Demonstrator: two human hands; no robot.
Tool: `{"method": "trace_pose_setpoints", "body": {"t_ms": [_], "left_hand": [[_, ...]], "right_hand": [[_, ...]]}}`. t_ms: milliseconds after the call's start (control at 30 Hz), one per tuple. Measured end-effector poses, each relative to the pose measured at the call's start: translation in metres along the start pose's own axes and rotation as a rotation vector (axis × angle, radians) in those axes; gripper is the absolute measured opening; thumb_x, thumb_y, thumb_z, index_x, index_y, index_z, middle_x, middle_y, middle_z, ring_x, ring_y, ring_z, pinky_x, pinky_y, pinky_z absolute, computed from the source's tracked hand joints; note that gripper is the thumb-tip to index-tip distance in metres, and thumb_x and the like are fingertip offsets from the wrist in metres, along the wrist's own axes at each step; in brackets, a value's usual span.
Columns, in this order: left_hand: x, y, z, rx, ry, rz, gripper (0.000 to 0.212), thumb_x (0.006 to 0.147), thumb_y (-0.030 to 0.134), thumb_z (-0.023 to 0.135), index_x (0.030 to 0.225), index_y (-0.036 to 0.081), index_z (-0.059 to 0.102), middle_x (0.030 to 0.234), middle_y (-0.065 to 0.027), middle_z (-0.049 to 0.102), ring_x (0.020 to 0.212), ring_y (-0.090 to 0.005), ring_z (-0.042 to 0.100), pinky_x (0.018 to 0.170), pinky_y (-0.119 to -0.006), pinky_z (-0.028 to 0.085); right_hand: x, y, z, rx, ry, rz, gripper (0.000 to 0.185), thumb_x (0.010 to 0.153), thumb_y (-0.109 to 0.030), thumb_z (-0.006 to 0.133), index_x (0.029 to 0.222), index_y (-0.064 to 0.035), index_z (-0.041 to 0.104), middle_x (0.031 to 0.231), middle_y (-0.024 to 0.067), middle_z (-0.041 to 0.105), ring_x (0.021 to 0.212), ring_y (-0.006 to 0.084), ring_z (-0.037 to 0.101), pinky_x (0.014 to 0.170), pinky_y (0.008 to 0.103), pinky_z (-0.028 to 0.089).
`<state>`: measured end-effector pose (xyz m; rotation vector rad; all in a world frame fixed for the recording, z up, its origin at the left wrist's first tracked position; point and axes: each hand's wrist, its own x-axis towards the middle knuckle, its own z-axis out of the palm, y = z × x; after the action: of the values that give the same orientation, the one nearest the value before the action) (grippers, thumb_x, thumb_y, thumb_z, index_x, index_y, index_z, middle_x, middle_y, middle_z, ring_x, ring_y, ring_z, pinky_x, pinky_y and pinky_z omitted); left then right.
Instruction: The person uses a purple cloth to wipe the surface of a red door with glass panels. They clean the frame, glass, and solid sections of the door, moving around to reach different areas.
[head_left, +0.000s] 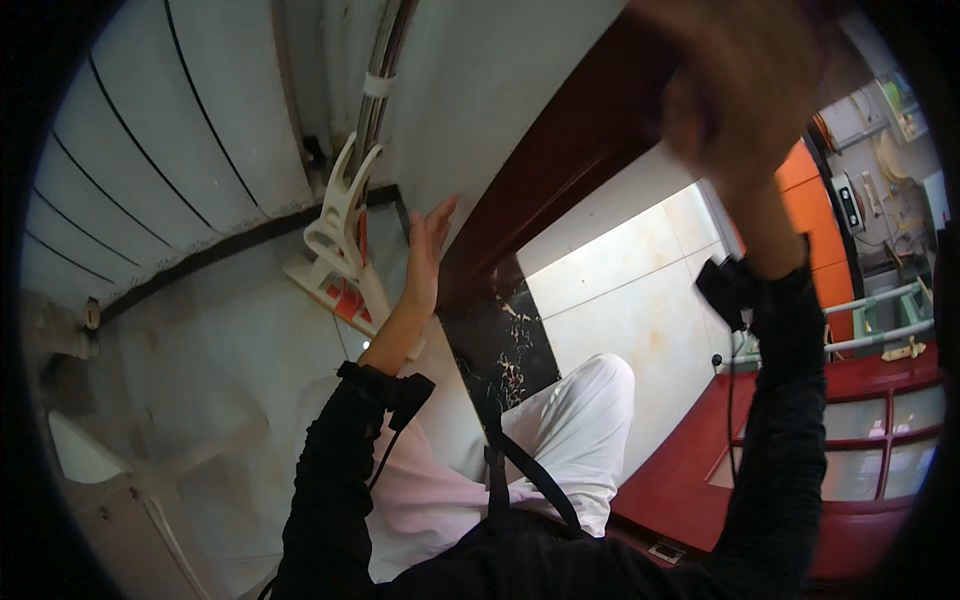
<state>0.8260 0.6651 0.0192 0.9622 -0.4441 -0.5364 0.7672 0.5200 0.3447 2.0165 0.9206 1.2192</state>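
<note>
My left hand (427, 259) is raised with its fingers extended and holds nothing. It is beside the lower part of a dark red door frame (566, 161); whether it touches the wood I cannot tell. Higher up, my right hand (739, 97) is blurred by motion in front of the same frame. A dark purplish patch shows by its fingers, but what it is, and whether I grip it, is unclear. Left of my left hand, what looks like a mop with cream plastic fittings (330, 229) and a metal pole (375, 97) leans in the wall corner.
A black marble threshold (502, 349) crosses the tiled floor (615, 300) below the frame. To the right are a red door with glass panes (675, 480), an orange cabinet (814, 225) and a pale green rack (877, 322). White plastic furniture (135, 495) stands at lower left.
</note>
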Motion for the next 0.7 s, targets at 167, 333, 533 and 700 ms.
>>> {"method": "trace_pose_setpoints", "body": {"t_ms": [167,333,533,700], "left_hand": [[-0.004,0.004,-0.010,0.050,0.081,-0.012,0.078,0.095,0.060,0.010,0.139,0.000,0.035,0.145,-0.0130,0.034,0.138,-0.0222,0.024,0.115,-0.036,0.012],[-0.007,0.002,-0.019,0.121,0.180,-0.033,0.079,0.094,0.060,0.010,0.139,0.000,0.036,0.145,-0.0127,0.034,0.137,-0.0225,0.025,0.114,-0.037,0.011],[-0.004,-0.010,-0.018,0.109,0.191,-0.066,0.080,0.093,0.062,0.009,0.138,0.001,0.038,0.143,-0.0129,0.037,0.136,-0.0224,0.027,0.114,-0.037,0.011],[-0.009,-0.016,-0.026,0.186,0.094,0.077,0.078,0.094,0.061,0.010,0.139,0.003,0.037,0.144,-0.0128,0.037,0.137,-0.0225,0.027,0.114,-0.037,0.012]], "right_hand": [[-0.096,-0.158,0.062,0.256,-0.222,0.156,0.030,0.070,-0.016,0.062,0.097,-0.0045,0.065,0.096,0.0080,0.067,0.098,0.0208,0.064,0.099,0.0324,0.044],[-0.190,-0.296,0.123,0.311,-0.604,-0.088,0.044,0.078,-0.020,0.054,0.117,0.0022,0.055,0.118,0.0169,0.059,0.113,0.0250,0.056,0.104,0.0355,0.037],[-0.239,-0.427,0.184,0.500,-0.977,-0.131,0.034,0.081,-0.020,0.049,0.102,0.0006,0.065,0.112,0.0156,0.061,0.109,0.0267,0.055,0.101,0.0330,0.035],[-0.230,-0.363,0.142,0.726,-0.905,-0.007,0.036,0.074,-0.015,0.056,0.106,-0.0012,0.063,0.115,0.0116,0.061,0.115,0.0244,0.052,0.103,0.0340,0.037]]}}
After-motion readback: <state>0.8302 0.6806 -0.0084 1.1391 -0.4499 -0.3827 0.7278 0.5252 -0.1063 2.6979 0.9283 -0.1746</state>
